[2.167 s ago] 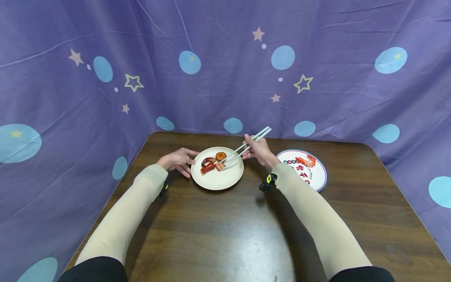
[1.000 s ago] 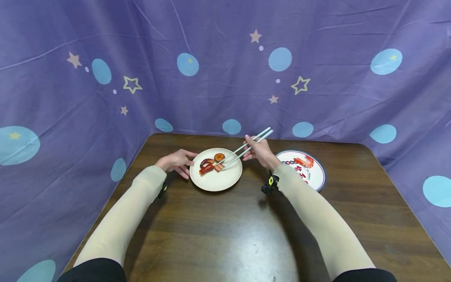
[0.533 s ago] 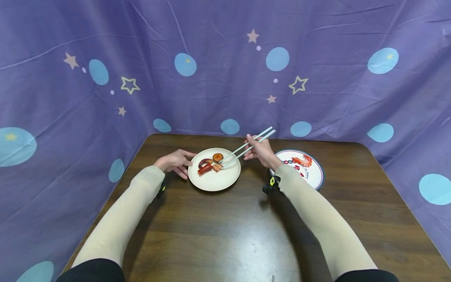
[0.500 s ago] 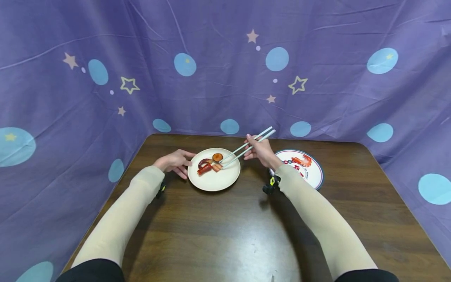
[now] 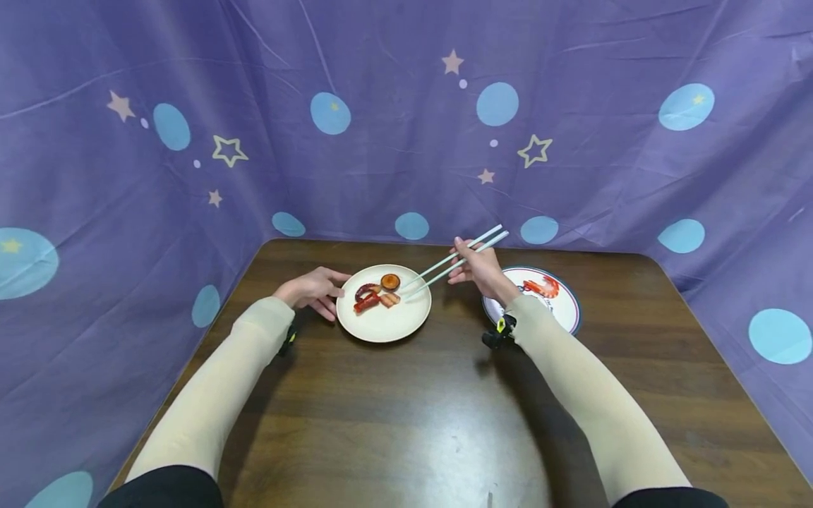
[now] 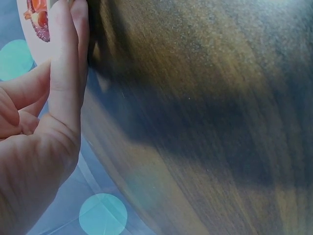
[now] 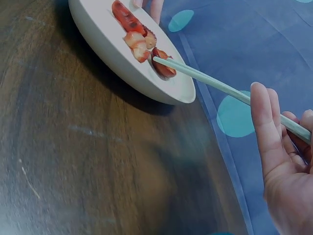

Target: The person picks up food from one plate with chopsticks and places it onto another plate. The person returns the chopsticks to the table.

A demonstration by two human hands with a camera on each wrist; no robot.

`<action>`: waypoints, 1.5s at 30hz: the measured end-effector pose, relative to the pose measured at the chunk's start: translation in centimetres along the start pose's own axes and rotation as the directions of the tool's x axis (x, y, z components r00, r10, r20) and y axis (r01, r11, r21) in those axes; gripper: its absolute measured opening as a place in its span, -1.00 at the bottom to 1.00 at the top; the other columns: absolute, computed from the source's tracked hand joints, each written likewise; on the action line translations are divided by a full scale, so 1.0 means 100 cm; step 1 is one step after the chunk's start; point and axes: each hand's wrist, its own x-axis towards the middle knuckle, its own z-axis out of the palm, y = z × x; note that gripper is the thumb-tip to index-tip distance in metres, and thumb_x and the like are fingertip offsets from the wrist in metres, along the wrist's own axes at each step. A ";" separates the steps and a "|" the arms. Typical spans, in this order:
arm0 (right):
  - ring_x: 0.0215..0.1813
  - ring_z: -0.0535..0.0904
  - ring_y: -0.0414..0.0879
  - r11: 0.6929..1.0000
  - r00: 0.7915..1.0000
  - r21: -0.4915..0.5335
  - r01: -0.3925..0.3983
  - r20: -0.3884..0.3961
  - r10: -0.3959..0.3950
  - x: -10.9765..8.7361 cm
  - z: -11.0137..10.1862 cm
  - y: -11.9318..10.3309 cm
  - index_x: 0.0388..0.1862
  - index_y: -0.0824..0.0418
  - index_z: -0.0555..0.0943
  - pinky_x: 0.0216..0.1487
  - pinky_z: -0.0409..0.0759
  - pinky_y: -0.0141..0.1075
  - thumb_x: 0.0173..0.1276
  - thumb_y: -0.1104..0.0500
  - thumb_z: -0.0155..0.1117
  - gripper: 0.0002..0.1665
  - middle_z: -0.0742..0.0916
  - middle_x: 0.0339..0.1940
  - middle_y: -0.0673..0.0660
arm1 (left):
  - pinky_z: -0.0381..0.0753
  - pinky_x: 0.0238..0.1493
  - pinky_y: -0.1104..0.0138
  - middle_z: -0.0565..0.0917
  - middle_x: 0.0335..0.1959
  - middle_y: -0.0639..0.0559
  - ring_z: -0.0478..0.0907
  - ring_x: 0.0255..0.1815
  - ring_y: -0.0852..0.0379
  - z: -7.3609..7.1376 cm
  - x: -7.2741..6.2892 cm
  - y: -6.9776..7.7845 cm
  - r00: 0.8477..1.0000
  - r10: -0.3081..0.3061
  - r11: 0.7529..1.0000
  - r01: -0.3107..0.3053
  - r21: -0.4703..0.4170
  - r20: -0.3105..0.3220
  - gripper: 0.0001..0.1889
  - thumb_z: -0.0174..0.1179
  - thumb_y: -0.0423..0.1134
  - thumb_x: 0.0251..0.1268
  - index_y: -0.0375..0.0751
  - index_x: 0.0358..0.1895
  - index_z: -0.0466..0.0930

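Observation:
My left hand (image 5: 310, 289) holds the left rim of a cream plate (image 5: 396, 326), its thumb over the edge. On the plate lie a red sausage (image 5: 366, 303), a curled octopus tentacle (image 5: 366, 290), a round brown food piece (image 5: 390, 281) and a small pinkish, bacon-like piece (image 5: 389, 300). My right hand (image 5: 479, 268) grips pale green chopsticks (image 5: 444, 271), which slant down over the plate's right side. Their tips are slightly apart, right of the bacon-like piece, with nothing between them. In the right wrist view, a chopstick (image 7: 210, 81) overlaps the round piece (image 7: 164, 68).
Partly behind my right forearm stands a white plate (image 5: 565, 310) with a blue rim, printed patterns and a shrimp (image 5: 543, 286). Both plates are on a brown wooden table (image 5: 381, 416). A purple curtain (image 5: 394, 169) hangs behind and along the sides.
My right hand has shifted slightly right, drawing the chopstick tips away from the bacon-like piece. My left hand stays at the cream plate. The view shifts a little.

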 end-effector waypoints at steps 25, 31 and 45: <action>-0.63 0.69 -0.09 0.999 0.999 0.022 0.029 -0.020 -0.029 -0.015 -0.018 -0.012 -0.04 0.62 0.45 -0.51 0.84 -0.20 0.72 0.08 0.11 -0.50 0.65 -0.54 0.10 | 0.90 -0.26 0.05 0.53 0.24 -0.52 0.74 -0.46 -0.06 0.002 -0.001 -0.001 1.000 0.005 1.000 -0.005 0.000 -0.028 -0.34 -0.04 -0.49 0.65 -0.30 0.70 0.02; -0.64 0.69 -0.07 0.998 0.999 0.034 0.045 -0.032 -0.044 -0.017 -0.028 -0.011 -0.06 0.65 0.43 -0.52 0.84 -0.17 0.71 0.09 0.12 -0.48 0.65 -0.54 0.12 | 0.90 -0.28 0.07 0.57 0.18 -0.49 0.74 -0.46 -0.06 0.003 -0.002 -0.003 1.000 0.010 1.000 -0.010 0.002 -0.023 -0.34 -0.04 -0.49 0.65 -0.31 0.70 0.01; -0.64 0.69 -0.07 0.998 0.997 0.038 0.048 -0.060 -0.045 -0.023 -0.044 -0.016 -0.12 0.56 0.47 -0.54 0.83 -0.19 0.72 0.09 0.10 -0.54 0.65 -0.54 0.12 | 0.90 -0.26 0.05 0.55 0.21 -0.52 0.74 -0.45 -0.07 0.001 0.001 -0.004 1.000 0.004 1.000 -0.004 -0.003 -0.023 -0.34 -0.03 -0.48 0.65 -0.30 0.70 0.02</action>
